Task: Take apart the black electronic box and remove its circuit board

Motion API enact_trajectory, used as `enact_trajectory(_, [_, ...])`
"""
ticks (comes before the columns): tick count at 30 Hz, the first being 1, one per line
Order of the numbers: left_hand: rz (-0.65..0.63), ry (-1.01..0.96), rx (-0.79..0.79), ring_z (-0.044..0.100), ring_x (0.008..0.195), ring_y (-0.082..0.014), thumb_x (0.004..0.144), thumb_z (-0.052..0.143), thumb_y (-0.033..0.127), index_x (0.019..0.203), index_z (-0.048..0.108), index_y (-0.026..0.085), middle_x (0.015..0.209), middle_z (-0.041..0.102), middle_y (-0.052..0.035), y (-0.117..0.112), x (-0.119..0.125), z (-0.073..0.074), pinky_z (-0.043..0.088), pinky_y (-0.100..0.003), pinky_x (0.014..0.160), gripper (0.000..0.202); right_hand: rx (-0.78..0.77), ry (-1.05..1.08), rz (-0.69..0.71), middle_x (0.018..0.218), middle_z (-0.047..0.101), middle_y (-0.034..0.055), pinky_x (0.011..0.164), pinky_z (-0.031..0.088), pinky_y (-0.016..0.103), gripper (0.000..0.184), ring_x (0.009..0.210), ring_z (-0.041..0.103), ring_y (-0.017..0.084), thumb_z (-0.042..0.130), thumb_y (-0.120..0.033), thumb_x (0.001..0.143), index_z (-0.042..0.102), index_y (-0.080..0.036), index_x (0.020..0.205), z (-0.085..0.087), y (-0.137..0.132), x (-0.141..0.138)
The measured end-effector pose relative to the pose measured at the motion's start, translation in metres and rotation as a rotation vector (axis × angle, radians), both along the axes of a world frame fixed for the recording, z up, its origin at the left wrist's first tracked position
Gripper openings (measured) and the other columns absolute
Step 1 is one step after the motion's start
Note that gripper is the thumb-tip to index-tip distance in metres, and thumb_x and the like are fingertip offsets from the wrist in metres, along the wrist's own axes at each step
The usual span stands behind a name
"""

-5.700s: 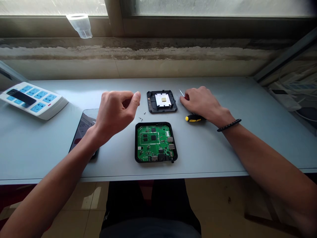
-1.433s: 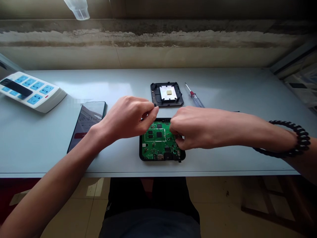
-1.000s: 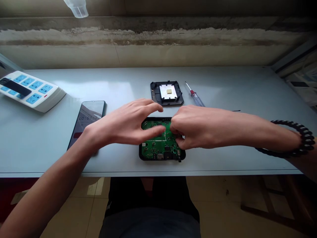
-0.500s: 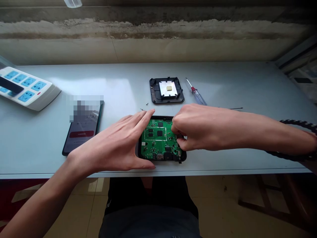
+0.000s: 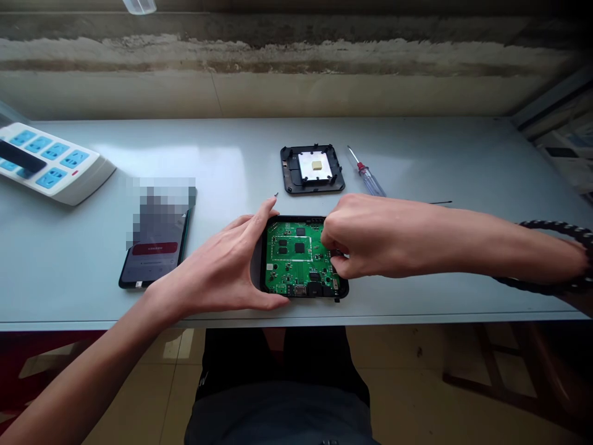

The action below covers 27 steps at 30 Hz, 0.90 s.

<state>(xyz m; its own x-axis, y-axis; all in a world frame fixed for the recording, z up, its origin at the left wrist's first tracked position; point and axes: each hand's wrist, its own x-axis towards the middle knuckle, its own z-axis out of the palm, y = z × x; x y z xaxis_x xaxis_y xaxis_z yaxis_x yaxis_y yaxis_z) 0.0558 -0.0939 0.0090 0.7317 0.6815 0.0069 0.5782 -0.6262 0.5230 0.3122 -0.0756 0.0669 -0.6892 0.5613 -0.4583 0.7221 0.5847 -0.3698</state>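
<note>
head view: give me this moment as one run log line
left hand: grips case left edge | right hand: fingers pinched at circuit board right side | table: lid, screwdriver, phone

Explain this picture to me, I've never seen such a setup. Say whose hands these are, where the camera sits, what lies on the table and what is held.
There is no machine here. These are a person's two bare hands, filmed by one camera worn on the head, looking forward and down.

The left hand grips the left side of a black case between thumb and fingers. A green circuit board lies exposed inside it. The right hand, with a bead bracelet on its wrist, pinches at the board's right edge; what it pinches is hidden.

Farther back on the grey table lie a black cover and a small screwdriver. A tiny screw lies near the left fingertips. To the left are a phone and a white power strip.
</note>
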Motion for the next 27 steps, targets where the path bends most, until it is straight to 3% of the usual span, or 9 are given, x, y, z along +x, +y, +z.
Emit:
enact_trajectory(6, [0.007, -0.009, -0.004, 0.047, 0.146, -0.0412, 0.075, 0.079, 0.053, 0.167, 0.0, 0.018, 0.159, 0.046, -0.0215, -0.0013, 0.0007, 0.0003, 0.05, -0.053, 0.115, 0.125, -0.005, -0.001, 0.007, 0.052, 0.013, -0.0074, 0.051, 0.004, 0.028, 0.031, 0.05, 0.008, 0.004, 0.057, -0.008, 0.07, 0.035, -0.016, 0.049, -0.0001, 0.0017, -0.0007])
enact_trajectory(18, [0.02, -0.041, 0.016, 0.049, 0.143, -0.0414, 0.073, 0.081, 0.049, 0.166, 0.005, 0.017, 0.154, 0.051, -0.0221, -0.0021, 0.0056, 0.0007, 0.053, -0.053, 0.111, 0.124, -0.026, -0.043, -0.025, 0.049, 0.013, -0.0063, 0.045, 0.007, 0.029, 0.037, 0.046, 0.009, 0.004, 0.055, -0.009, 0.069, 0.023, -0.019, 0.053, 0.0066, 0.0018, -0.0052])
enact_trajectory(27, [0.039, -0.01, -0.015, 0.048, 0.143, -0.0419, 0.071, 0.079, 0.05, 0.164, 0.012, 0.008, 0.154, 0.05, -0.0263, -0.0017, 0.009, 0.0046, 0.052, -0.053, 0.112, 0.122, -0.036, -0.056, -0.007, 0.05, 0.012, -0.0061, 0.043, 0.006, 0.027, 0.035, 0.047, 0.009, 0.005, 0.056, -0.013, 0.069, 0.026, -0.018, 0.052, 0.0085, 0.0058, -0.0034])
